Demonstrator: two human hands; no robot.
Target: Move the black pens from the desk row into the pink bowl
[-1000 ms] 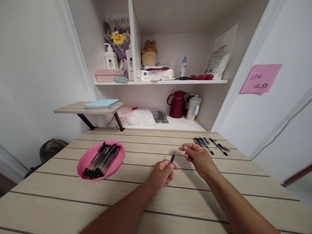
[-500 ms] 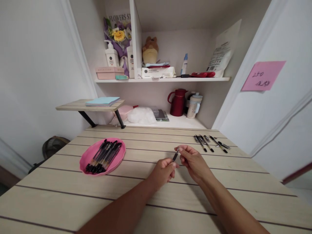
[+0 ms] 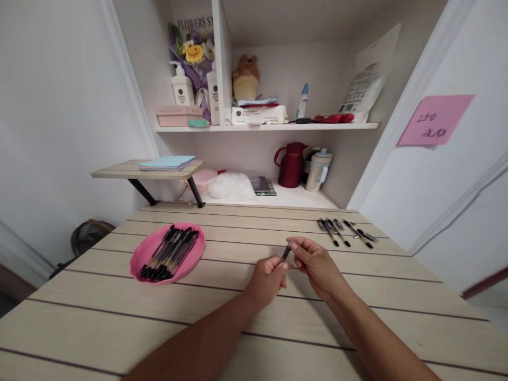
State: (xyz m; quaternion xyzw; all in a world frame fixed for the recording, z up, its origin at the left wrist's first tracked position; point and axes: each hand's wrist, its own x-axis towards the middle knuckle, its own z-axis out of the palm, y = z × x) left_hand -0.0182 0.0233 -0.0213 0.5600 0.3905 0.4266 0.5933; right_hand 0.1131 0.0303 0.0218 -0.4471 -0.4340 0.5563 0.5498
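Over the middle of the table, my left hand is closed around the body of a pen, leaving its dark grip section exposed. The thumb and fingers of my right hand pinch the pen's tip end, which they mostly cover. To the left, a pink scalloped dish holds many black pens, lying side by side. Several pen parts lie at the table's far right, among them clear barrels or caps and dark-ended pieces; their exact kinds are too small to tell.
A small raised shelf with blue paper on it stands at the back left. Behind the table are a red jug, a pale cup and a white plastic bag. A pink note hangs on the right wall.
Both hands keep nearly the same place and hold on the pen. My right fingers sit slightly closer to the left hand. The view has shifted slightly.
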